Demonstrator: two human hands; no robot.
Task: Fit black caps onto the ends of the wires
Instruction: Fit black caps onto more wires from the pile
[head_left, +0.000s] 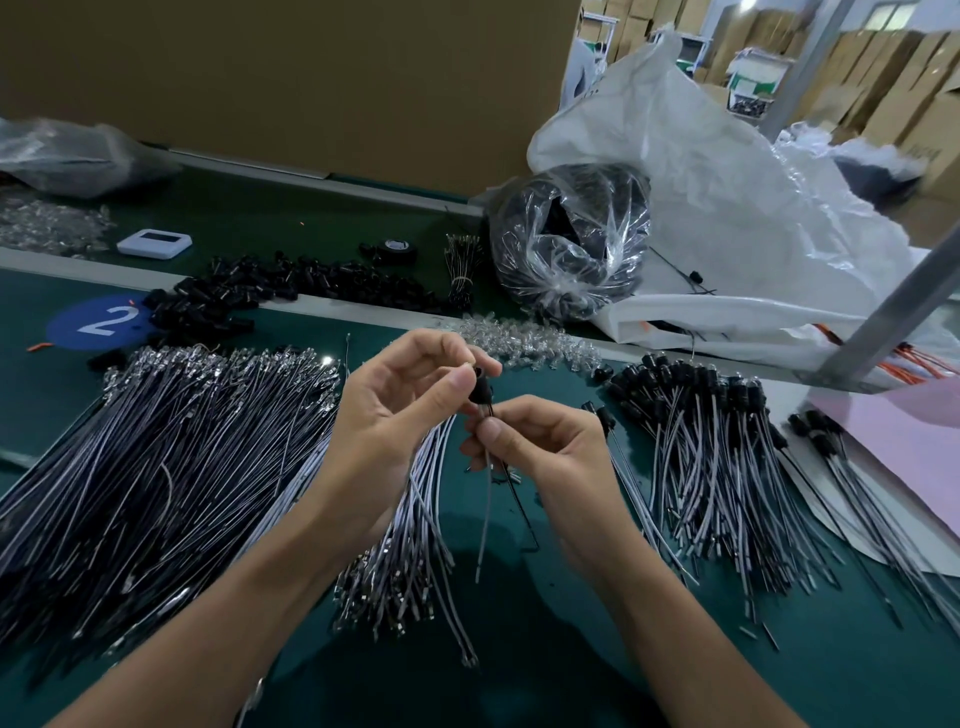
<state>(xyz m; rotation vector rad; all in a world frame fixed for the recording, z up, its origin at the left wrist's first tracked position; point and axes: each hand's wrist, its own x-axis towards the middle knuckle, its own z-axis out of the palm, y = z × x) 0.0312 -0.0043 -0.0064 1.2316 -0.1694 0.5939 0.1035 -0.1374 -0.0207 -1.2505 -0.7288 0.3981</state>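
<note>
Pinching a cap (480, 387) at frame centre, the left hand (410, 400) is facing the right hand (545, 452) gripping a wire (485, 499); skewed pushing could be bending its end.

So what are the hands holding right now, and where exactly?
The left hand pinches a black cap by its sides. The right hand pinches a wire near its top end, just below the cap.
</note>
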